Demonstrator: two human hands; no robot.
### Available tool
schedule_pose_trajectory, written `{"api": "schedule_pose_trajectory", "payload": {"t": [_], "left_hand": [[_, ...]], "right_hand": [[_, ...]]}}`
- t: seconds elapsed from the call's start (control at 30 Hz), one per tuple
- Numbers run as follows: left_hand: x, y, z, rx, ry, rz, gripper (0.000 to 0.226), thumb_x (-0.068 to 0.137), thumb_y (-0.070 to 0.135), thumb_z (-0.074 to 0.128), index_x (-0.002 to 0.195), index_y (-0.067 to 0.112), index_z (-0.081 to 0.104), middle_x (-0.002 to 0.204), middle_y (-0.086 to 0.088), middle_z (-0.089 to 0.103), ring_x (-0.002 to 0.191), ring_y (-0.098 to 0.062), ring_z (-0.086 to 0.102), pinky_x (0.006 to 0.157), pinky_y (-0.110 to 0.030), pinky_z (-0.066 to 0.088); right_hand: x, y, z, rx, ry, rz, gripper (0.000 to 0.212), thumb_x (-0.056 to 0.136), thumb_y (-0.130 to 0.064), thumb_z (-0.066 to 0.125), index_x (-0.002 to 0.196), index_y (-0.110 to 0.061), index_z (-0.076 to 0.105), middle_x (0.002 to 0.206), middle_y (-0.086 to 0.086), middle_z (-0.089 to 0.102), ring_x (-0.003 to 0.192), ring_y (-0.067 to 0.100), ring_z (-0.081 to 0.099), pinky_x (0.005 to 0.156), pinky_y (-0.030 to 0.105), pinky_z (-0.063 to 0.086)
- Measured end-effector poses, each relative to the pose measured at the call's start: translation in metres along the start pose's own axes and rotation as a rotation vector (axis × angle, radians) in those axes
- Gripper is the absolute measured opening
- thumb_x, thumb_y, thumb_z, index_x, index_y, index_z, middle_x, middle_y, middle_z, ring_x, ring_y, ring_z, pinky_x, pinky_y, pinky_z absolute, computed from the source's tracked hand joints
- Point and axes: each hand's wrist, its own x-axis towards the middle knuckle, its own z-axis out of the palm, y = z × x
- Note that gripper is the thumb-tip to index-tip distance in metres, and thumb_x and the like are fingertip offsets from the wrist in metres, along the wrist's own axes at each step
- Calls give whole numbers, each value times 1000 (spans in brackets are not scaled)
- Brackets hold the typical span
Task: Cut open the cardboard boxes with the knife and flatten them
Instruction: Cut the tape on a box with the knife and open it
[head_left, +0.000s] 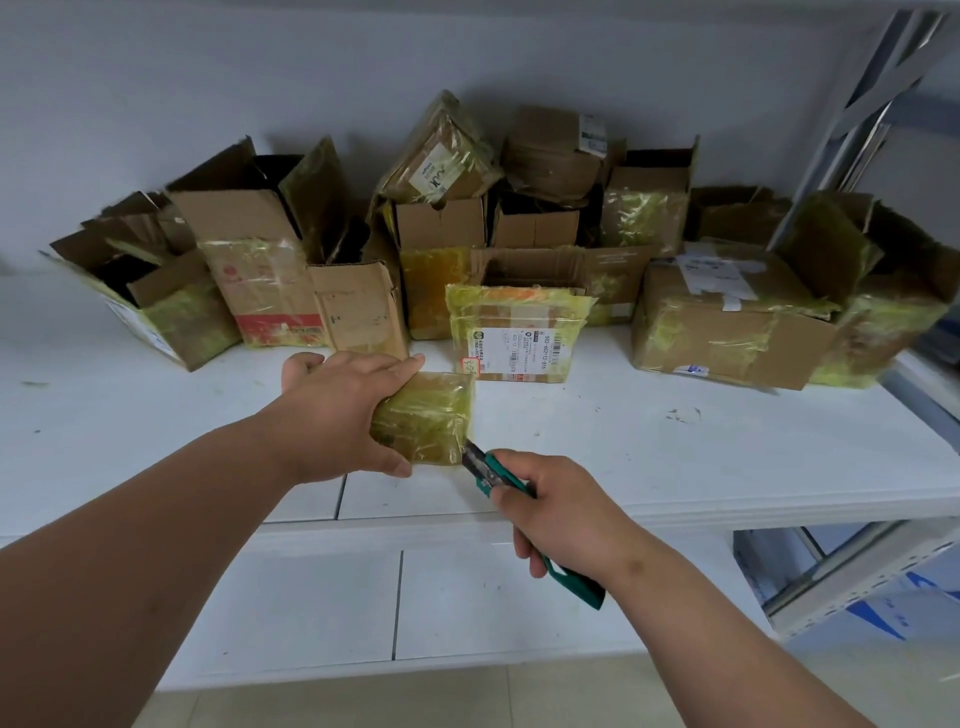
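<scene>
- The small box (423, 415), wrapped in yellowish clear tape, sits on the white worktop (675, 457) near its front edge, close to the middle of the view.
- The left hand (337, 410) grips this small box from its left side: the thumb lies along the near bottom edge, and the fingers (405, 364) curl over the far top edge.
- The knife (498, 478), a utility cutter with a green handle, has its short blade touching the lower right corner of the small box.
- The right hand (561, 512) is wrapped around the knife handle, fingers curled tight on it; the green rear end of the handle sticks out below the wrist.
- Just behind the small box stands a labelled box (514, 332), also taped, with a white shipping label and barcode facing the camera.
- To the right, well apart from the hands, lies a larger closed box (727, 327) with white labels on its top.
- A row of opened boxes (249, 260), flaps raised and sides streaked with yellowish tape, runs along the back of the worktop against the white wall (208, 78); several are piled on one another near the middle.
- A grey metal rack (852, 119) rises at the right edge.
- Small scraps and dark marks dot the worktop right of the knife.
</scene>
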Motion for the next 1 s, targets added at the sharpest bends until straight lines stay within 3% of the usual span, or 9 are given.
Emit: {"api": "schedule_pose_trajectory", "payload": {"t": [0.13,0.23,0.33,0.43,0.53,0.7,0.77,0.87,1.0], "left_hand": [[-3,0,1,16,0,-12,117,65,75,68,153,44,-2,157,20,17,143,-11,12,112,-39,4],[1,-12,-7,11,-82,-8,117,69,64,73,152,45,-6,159,19,12,144,-15,10,114,-43,9],[4,-29,-21,6,-131,-16,109,75,47,77,153,45,0,158,8,27,142,-19,26,113,-39,28],[3,-31,-23,15,-130,-24,106,76,50,77,153,45,4,138,3,43,129,-20,37,101,-31,35],[1,-22,-17,58,-91,-35,108,73,57,75,149,54,-2,109,8,36,107,-14,32,90,-30,37],[5,-23,-11,-27,-31,-131,102,72,61,73,145,62,2,105,5,33,101,-14,31,85,-31,37],[6,-23,-4,-123,-63,-165,92,76,61,70,142,64,7,115,2,34,110,-18,31,99,-38,38],[6,-17,6,-400,-109,-127,73,90,50,61,151,47,21,150,7,30,136,-19,29,115,-44,28],[3,-17,3,-375,-136,-65,57,102,45,36,155,36,18,161,12,17,147,-11,18,118,-30,14]], "right_hand": [[2,2,-6,-2,13,9,26,101,-27,47,114,-44,61,65,2,65,46,15,59,57,28,48],[4,-2,-7,-94,93,9,28,102,-27,45,123,-42,55,73,-2,64,49,11,61,50,21,48],[9,-5,-8,-228,151,10,31,101,-27,41,125,-43,52,77,-3,64,62,25,70,68,36,59],[14,-5,-8,-228,180,35,32,101,-27,41,127,-43,52,77,-3,64,67,28,71,71,40,60],[16,-2,-2,-197,242,52,36,100,-29,43,132,-44,50,76,-6,63,70,24,70,74,38,59],[17,6,-7,-349,451,0,38,102,-31,40,140,-40,41,84,1,64,77,28,64,70,37,54],[15,2,-12,-126,434,17,34,102,-28,42,134,-40,47,82,3,66,69,26,66,65,35,55],[14,-10,-10,261,298,106,28,103,-21,45,125,-34,53,69,7,66,48,18,59,48,23,47],[23,-19,1,448,217,173,18,103,-16,44,114,-24,56,61,10,62,45,20,55,47,24,47]]}}
